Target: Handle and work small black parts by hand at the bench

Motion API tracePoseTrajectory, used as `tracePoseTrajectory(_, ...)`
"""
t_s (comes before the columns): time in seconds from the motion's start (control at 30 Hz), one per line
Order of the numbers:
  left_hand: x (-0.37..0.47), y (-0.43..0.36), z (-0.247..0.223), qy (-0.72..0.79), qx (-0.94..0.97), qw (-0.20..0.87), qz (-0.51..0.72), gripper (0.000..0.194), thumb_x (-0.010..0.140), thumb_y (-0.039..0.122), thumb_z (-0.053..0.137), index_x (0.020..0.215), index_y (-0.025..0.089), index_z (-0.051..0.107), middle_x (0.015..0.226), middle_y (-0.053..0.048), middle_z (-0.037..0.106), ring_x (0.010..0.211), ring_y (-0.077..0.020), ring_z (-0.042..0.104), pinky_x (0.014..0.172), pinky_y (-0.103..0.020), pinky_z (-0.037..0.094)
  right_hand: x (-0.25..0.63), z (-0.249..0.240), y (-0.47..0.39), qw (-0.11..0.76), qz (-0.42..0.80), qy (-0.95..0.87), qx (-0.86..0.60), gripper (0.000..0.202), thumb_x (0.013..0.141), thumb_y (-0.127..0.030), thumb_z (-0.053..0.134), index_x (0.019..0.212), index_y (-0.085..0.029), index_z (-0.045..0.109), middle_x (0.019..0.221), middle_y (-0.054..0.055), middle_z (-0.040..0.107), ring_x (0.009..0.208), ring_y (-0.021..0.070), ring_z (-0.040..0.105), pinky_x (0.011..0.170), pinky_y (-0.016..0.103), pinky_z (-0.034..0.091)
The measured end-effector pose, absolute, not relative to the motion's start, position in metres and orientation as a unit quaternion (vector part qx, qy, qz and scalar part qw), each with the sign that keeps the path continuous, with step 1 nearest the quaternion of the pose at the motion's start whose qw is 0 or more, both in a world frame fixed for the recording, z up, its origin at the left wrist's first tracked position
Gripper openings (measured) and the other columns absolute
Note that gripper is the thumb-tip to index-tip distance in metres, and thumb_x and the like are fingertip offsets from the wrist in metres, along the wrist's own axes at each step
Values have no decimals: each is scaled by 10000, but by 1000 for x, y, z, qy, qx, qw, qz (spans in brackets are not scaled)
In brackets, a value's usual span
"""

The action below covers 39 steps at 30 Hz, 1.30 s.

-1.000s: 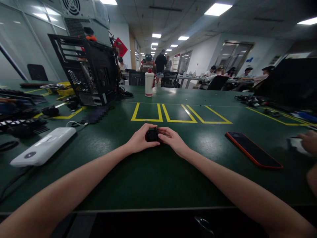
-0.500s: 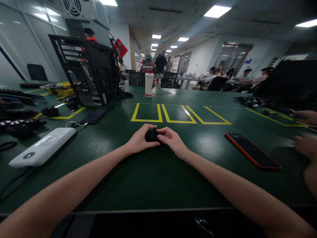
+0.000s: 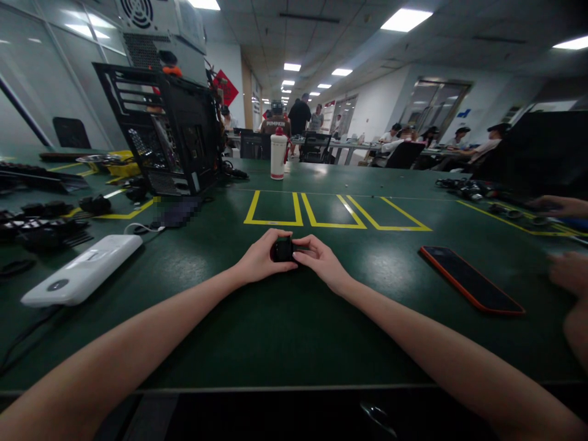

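Just above the green table, in the middle of the head view, is a small black block-shaped part (image 3: 283,250); its exact kind I cannot make out. My left hand (image 3: 264,256) is closed round its left side, fingers above and thumb below. From the right, my right hand (image 3: 322,260) pinches at the part's right edge, thumb and fingertips close together. The fingers hide both sides of it. Beyond the hands, yellow tape rectangles (image 3: 274,223) mark the table.
An orange-edged phone (image 3: 471,280) lies to the right, a white power bank (image 3: 85,269) with cables to the left. A black computer case (image 3: 177,131) stands back left, near a white bottle (image 3: 277,157). Another person's hand (image 3: 569,272) is at the right edge.
My hands stay around the black part almost unmoved; the right fingers have shifted slightly at its edge. The other person's hands at the right have moved a little. The view has shifted slightly.
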State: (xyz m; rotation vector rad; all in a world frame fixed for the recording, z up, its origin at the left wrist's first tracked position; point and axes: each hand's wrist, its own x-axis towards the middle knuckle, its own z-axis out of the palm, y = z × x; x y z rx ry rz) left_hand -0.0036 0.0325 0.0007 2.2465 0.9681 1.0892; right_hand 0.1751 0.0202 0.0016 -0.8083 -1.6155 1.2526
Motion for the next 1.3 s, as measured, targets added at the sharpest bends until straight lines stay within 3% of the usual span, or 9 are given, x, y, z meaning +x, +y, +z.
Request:
tracePoseTrajectory(0.1,-4,32,2,357,820,225,388,589,633,355,686,1141,229,415,1108,-81,480,1009,-249,495,843,-434,409,175,0,22,454,511,-646,-339,189,740,-278,564,921,-224,554,973,13,578,923,151,563,880,362,423)
tracePoseTrajectory(0.3,-4,31,4,350,826,222,382,586,640,355,682,1143,226,409,1118,-79,478,1023,-243,490,855,-429,404,178,-2,27,433,525,-641,-354,318,732,-268,577,1045,-225,538,1076,42,565,984,174,548,908,392,402)
tracePoseTrajectory(0.5,-4,31,4,351,825,218,385,576,647,339,678,1146,221,416,1116,-86,480,1008,-243,497,822,-415,423,177,3,19,444,539,-641,-319,314,665,-177,631,959,-229,536,1051,15,562,996,175,555,909,381,409)
tracePoseTrajectory(0.73,-5,30,5,351,828,210,382,583,639,357,682,1137,210,418,1111,-87,483,1008,-243,497,820,-413,425,175,2,21,453,524,-633,-345,207,720,-286,588,909,-213,545,980,15,580,929,148,561,880,365,420)
tracePoseTrajectory(0.93,-4,32,4,341,831,210,386,585,633,357,688,1134,220,421,1103,-82,486,1007,-241,501,824,-412,425,177,1,25,437,532,-640,-341,322,719,-255,592,1035,-244,533,1061,29,566,973,166,553,893,381,414)
tracePoseTrajectory(1.13,-4,32,2,343,826,214,393,584,629,336,692,1134,226,422,1107,-79,480,1011,-243,497,842,-426,414,177,2,23,445,551,-637,-304,301,671,-198,638,958,-228,552,1044,8,577,991,158,555,921,358,404)
tracePoseTrajectory(1.3,-4,32,3,343,828,216,388,581,632,342,690,1134,224,422,1111,-78,479,1021,-242,491,853,-426,408,176,-1,25,457,539,-625,-333,225,706,-277,608,921,-220,575,970,14,601,912,151,577,856,354,441)
